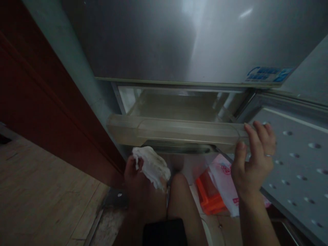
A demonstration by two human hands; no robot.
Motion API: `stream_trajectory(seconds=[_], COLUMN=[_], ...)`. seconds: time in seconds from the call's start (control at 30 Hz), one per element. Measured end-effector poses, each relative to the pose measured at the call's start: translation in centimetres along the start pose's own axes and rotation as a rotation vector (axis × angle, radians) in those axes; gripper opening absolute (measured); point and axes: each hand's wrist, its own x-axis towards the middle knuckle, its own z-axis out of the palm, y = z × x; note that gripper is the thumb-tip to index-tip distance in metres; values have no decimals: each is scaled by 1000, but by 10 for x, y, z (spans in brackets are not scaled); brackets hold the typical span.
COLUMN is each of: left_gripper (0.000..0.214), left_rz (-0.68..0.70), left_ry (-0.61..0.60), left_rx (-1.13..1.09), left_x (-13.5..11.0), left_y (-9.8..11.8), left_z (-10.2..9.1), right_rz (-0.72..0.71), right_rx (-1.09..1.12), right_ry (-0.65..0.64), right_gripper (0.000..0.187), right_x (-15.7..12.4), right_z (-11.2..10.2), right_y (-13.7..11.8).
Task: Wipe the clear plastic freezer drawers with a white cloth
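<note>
A clear plastic drawer (176,131) is pulled out from the lower part of a grey fridge (153,41). My right hand (253,157) grips the drawer's right front corner, fingers curled over its edge and a ring on one finger. My left hand (134,171) sits lower, below the drawer's left half, closed around a crumpled white cloth (152,165). The drawer looks empty inside. My bare knees (179,194) show below the drawer.
The open fridge door (299,164), grey with dimples, stands at the right. A dark red wooden panel (38,102) rises at the left over a wooden floor (46,205). An orange box (208,194) and a white printed bag (225,181) lie on the floor under the drawer.
</note>
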Motion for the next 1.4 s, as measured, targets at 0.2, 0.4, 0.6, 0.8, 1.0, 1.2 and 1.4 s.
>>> stream_trajectory(seconds=[0.2, 0.4, 0.6, 0.8, 1.0, 1.2, 1.4], left_gripper=[21, 18, 15, 26, 27, 32, 26], left_rz=[36, 57, 110, 72, 43, -181, -205], left_ry=[-102, -41, -163, -249, -332, -499, -544], left_rx=[-76, -182, -340, -438, -454, -482, -580], left_x=[9, 9, 2, 12, 8, -19, -22], left_y=[-19, 3, 15, 9, 1, -13, -15], left_z=[29, 65, 73, 75, 82, 111, 115], right_rz=[16, 32, 43, 37, 27, 35, 17], right_rx=[23, 34, 50, 47, 41, 39, 38], right_ry=[-14, -26, -32, -29, -21, -30, -54], right_gripper=[51, 54, 54, 52, 52, 52, 56], right_x=[0, -1, -2, -2, -2, -2, -1], right_z=[0, 0, 0, 1, 1, 0, -2], right_y=[-1, -1, 0, 2, 1, 2, 5])
